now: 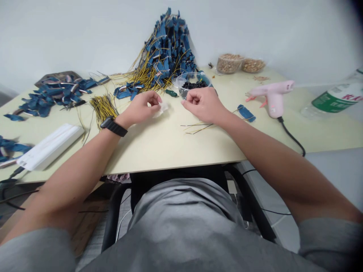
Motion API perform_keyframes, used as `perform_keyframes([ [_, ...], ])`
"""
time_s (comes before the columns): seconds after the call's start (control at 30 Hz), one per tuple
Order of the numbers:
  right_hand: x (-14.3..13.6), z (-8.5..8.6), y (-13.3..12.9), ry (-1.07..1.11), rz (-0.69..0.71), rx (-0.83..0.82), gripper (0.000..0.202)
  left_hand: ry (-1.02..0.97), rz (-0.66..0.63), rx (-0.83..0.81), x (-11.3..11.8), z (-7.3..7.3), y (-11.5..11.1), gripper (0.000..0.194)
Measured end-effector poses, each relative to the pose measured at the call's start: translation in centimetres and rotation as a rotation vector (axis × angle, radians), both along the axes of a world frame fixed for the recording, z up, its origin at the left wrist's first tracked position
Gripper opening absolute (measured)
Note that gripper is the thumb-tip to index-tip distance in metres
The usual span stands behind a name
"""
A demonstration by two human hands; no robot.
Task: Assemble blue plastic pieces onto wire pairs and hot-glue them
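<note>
My left hand (pixel 143 107), with a black watch on its wrist, is closed on a crumpled whitish tissue (pixel 162 109) above the table. To its right, my right hand (pixel 202 104) has its fingers curled in a pinch; anything between them is too small to name. Just behind the right hand stands a clear round tub (pixel 183 81) of small black parts. Thin yellow and black wires (pixel 198 128) lie below the right hand, near a blue piece (pixel 246 113). A green object (pixel 171 93) rests between the hands, farther back.
A tall heap of blue pieces (pixel 167 49) with yellow wires leans at the wall. Wire bundle (pixel 103 109), white power strip (pixel 52 145) and more blue pieces (pixel 61 90) are left. A pink glue gun (pixel 273 94), bottle (pixel 334 99) and bags of nuts (pixel 229 63) are right.
</note>
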State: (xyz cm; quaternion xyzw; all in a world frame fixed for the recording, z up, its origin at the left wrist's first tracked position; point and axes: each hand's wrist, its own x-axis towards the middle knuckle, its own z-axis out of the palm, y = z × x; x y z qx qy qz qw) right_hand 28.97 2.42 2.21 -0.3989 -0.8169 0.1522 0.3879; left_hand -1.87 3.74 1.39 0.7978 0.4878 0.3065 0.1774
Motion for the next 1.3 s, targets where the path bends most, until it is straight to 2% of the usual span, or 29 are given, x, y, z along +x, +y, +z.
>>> perform_keyframes([
  [0.1, 0.0, -0.2, 0.1, 0.008, 0.042, -0.048, 0.044, -0.063, -0.068, -0.019, 0.9, 0.3, -0.8, 0.016],
  [0.27, -0.3, -0.7, 0.1, 0.012, 0.117, -0.249, 0.020, -0.151, -0.156, -0.082, 2.1, 0.2, -1.8, 0.026],
  [0.43, -0.4, -0.5, -0.3, 0.037, 0.212, -0.365, 0.021, -0.114, -0.176, -0.016, 2.5, 0.6, -2.6, 0.024],
  [0.53, -0.4, -0.5, -0.2, 0.046, 0.241, -0.366, 0.019, -0.080, -0.183, 0.072, 2.7, 0.9, -3.0, 0.016],
  [0.63, -0.4, -0.7, 0.0, 0.038, 0.234, -0.362, 0.016, -0.042, -0.159, 0.083, 3.0, 1.1, -3.3, 0.010],
  [1.0, -0.7, -0.5, -0.9, 0.014, 0.275, -0.303, 0.014, -0.017, -0.228, 0.190, 3.2, 1.0, -3.7, 0.026],
  [1.17, -1.0, -0.7, -1.3, 0.034, 0.254, -0.237, 0.021, 0.067, -0.200, 0.289, 3.2, 0.8, -3.4, 0.022],
  [1.3, -1.1, -0.7, -1.6, 0.042, 0.259, -0.244, 0.025, 0.079, -0.171, 0.339, 3.4, 0.6, -3.4, 0.023],
])
